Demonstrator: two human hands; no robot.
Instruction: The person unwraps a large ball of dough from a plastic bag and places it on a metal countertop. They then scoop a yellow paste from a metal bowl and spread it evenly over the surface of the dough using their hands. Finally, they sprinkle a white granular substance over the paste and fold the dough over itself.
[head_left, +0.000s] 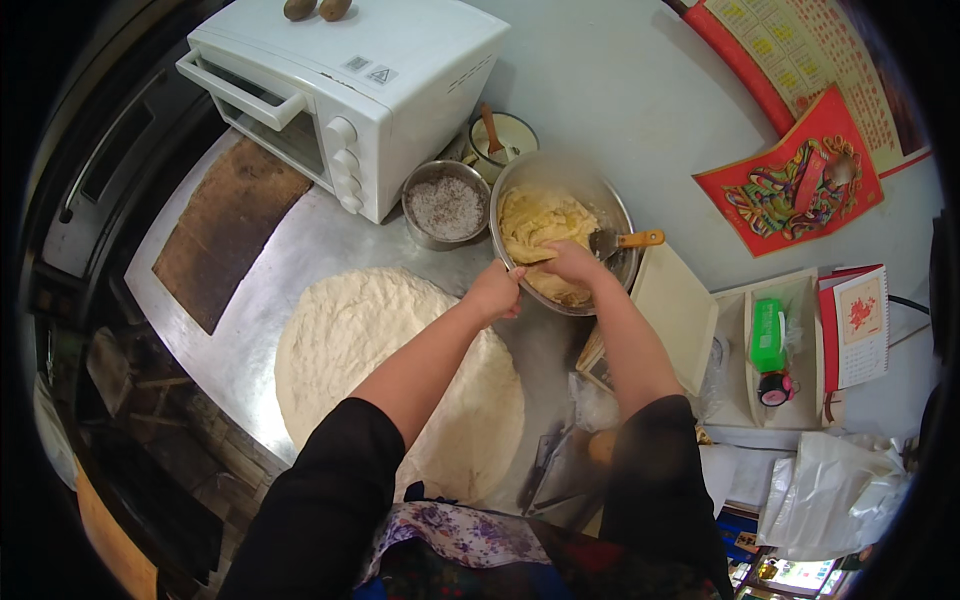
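My left hand (495, 291) grips the near rim of a steel mixing bowl (628, 279), its fingers curled over the edge. My right hand (568, 262) reaches inside the bowl, its fingers in a soft yellow dough-like mixture (541, 217); whether it holds some of it cannot be told. A scraper with a wooden handle (641, 238) rests in the bowl, the handle lying over the right rim. A large flat mass of pale dough (375, 322) lies on the metal worktop (289, 262), beneath my left forearm.
Left of the bowl stand a steel pot of white, dark-flecked powder (447, 208) and an enamel container with a wooden-handled utensil (491, 135). Behind them is a white toaster oven (420, 82). A brown board (229, 225) lies at left; an open wooden box (675, 315) stands at right.
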